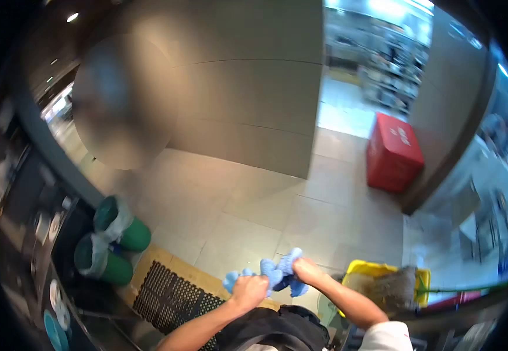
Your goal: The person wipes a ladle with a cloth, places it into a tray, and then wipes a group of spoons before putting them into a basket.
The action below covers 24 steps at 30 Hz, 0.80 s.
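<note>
Left hand (248, 291) and right hand (307, 271) clenched on cloth (277, 274)

You hold the blue cloth bunched between both fists, above the tiled floor (254, 216). Left of and below your grip lies a black mat (172, 298); far beyond it, a red crate (394, 153); just right, a yellow bucket (382, 269); farther left, two green bins (116, 248).

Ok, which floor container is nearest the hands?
The yellow bucket, beside the right hand, holding a mop head; the red crate and green bins sit farther off.
</note>
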Available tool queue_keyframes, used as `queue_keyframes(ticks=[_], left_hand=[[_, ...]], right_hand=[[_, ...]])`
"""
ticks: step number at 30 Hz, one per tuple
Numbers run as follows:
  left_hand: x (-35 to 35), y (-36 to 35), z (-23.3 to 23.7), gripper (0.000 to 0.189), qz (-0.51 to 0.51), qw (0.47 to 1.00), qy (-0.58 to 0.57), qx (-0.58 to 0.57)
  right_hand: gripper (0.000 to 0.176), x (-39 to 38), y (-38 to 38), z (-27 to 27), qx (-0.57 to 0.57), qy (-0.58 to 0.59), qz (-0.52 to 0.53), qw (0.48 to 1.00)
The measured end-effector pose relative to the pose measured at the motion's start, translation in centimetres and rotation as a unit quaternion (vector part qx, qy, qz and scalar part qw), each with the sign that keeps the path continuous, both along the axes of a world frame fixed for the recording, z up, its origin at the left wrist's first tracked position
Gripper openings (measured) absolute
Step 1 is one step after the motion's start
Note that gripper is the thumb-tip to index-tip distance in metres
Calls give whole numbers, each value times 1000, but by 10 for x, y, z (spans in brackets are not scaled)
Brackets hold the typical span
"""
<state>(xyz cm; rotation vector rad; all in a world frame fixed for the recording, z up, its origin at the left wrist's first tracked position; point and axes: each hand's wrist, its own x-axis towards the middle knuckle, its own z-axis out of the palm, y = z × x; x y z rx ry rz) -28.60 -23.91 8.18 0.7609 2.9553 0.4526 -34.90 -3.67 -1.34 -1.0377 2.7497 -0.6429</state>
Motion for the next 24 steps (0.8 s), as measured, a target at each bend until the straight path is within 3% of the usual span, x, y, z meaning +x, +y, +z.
queue_keyframes(ticks=[2,4,5,6,9,10,11,12,14,16,18,21,23,24], left_hand=[[5,2,-5,13,30,999,-4,-21],[7,12,-20,14,102,995,12,10],[8,16,-20,14,103,995,6,9],[3,19,-17,14,131,987,-15,96],[0,35,-19,16,187,944,-66,264],[-1,45,-23,18,210,910,-93,344],[-3,53,-28,20,232,869,-117,421],[-7,58,-43,21,228,860,-131,437],[-15,60,-52,23,231,840,-139,471],[-25,52,-49,27,246,835,-139,472],[-27,42,-63,25,278,857,-158,404],[-15,31,-35,29,279,854,-152,411],[-9,23,-25,33,280,847,-133,431],[-8,20,-34,33,281,839,-125,450]], right_hand=[[8,-1,11,-8,48,55,-36,997],[15,-11,25,-43,-137,103,-96,981],[22,-8,26,-25,-186,106,-150,965],[18,-8,25,-1,-298,146,-174,927],[16,-18,6,30,-562,187,-283,754],[14,-15,0,61,-588,190,-312,722],[14,-23,-14,43,-662,110,-429,605],[14,-25,-22,50,-685,-54,-530,496],[15,-38,-38,14,-702,-239,-548,388],[27,-29,-50,3,-720,-310,-452,425],[24,-14,-65,21,-741,-297,-387,462],[15,-2,-71,27,-777,-290,-334,448],[17,-6,-52,10,-779,-244,-266,513],[19,-14,-53,4,-772,-211,-327,503]])
